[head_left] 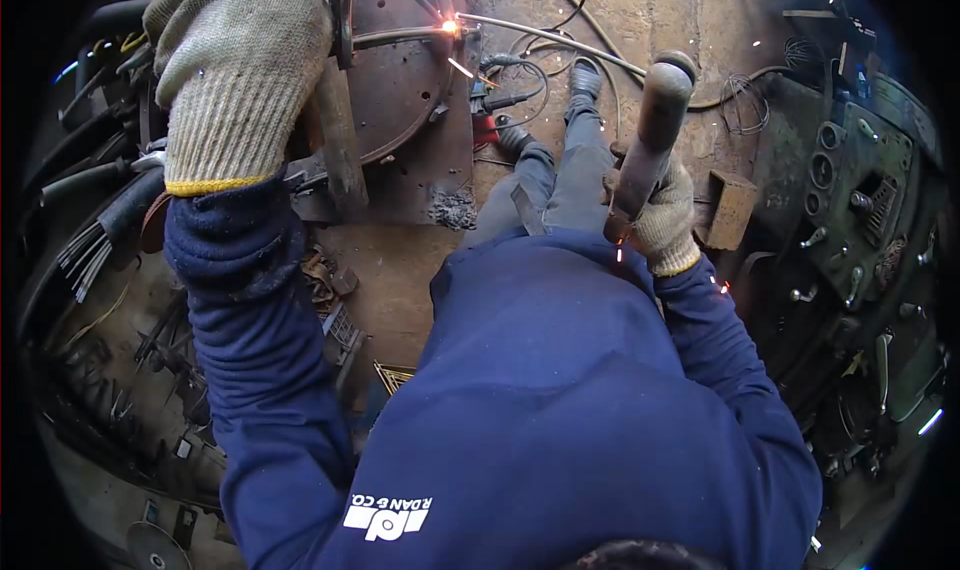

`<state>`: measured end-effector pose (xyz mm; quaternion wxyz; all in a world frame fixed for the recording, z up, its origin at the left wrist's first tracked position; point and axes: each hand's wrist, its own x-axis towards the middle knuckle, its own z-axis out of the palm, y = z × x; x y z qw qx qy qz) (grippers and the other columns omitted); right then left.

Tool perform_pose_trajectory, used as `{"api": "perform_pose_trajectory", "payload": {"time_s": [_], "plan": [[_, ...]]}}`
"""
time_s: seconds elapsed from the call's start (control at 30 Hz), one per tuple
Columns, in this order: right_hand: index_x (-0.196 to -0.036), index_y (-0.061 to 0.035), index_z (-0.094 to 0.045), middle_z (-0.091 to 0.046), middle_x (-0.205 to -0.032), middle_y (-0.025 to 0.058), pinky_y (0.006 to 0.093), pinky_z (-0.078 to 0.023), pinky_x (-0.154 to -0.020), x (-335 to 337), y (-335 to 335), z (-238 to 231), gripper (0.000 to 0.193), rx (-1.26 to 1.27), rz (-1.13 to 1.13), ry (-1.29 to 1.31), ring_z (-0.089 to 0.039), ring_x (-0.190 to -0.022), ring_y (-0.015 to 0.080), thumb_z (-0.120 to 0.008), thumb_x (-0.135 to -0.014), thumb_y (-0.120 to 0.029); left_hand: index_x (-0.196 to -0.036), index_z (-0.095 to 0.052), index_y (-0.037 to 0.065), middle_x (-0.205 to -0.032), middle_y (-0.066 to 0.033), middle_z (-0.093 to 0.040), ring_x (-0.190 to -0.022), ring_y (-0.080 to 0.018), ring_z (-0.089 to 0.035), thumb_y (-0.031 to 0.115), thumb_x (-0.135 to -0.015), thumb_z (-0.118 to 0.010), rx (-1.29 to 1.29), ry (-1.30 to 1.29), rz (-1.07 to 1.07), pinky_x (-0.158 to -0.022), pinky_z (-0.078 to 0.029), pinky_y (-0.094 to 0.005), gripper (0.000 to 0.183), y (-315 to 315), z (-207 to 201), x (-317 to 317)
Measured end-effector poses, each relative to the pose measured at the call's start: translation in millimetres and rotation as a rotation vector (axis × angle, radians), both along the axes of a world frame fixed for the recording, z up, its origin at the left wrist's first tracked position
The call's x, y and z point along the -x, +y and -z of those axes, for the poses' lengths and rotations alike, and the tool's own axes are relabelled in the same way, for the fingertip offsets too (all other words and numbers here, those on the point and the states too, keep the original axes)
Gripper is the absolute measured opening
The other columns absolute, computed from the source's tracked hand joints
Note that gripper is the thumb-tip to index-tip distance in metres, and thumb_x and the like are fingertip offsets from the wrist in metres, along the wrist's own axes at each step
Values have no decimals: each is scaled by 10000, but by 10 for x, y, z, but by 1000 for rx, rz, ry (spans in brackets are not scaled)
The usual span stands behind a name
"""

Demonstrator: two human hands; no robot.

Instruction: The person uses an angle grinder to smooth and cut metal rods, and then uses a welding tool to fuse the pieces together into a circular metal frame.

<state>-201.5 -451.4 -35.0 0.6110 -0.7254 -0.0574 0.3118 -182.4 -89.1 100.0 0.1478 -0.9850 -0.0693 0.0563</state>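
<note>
Now, steel plate [405, 195]: dark, flat and scuffed, its straight right edge giving way to tan floor [720, 15], a rough grey crust at its near right corner.
Glowing spot [450, 27]: blazing at the plate's upper right, sparks scattering, thin bars and a rusty curved ring [385, 154] running up to it.
Left hand [240, 70]: over the plate's left side, in a knitted glove with ribbed, yellow-edged cuff; its fingers are hidden, so what it grips cannot be told. Beside it, a flat worn bar [342, 145].
Right hand [665, 210]: well apart from the left, gloved and wrapped round a thick, round-ended tool [648, 135], smooth and dull brown, right of the plate.
Block [732, 212]: squared, rusty brown, farther right of the plate.
Open room: a floor strip right of the plate, crossed by cables [560, 38], up to a green machine [850, 170] studded with levers.
</note>
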Motion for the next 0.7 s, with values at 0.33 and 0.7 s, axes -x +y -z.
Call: {"api": "perform_pose_trajectory", "payload": {"time_s": [0.33,0.7], "plan": [[-1060,-33,-625,-678,-833,28,287,-568,-652,28,-9,8,323,59,-22,-18,-668,-723,113,-833,-814,-56,-1087,-708,75,-1098,-147,-719,-1036,-367,-674,116,-894,-610,-109,39,-22,-941,-521,-476,221,-206,-124,-52],[-1140,-31,-593,-679,-834,33,285,-555,-645,71,-45,107,400,85,-27,-17,-663,-711,115,-830,-820,-66,-1088,-705,69,-1060,-150,-724,-1011,-352,-685,94,-881,-632,-31,24,39,-935,-526,-454,221,-81,-58,-41]]}}
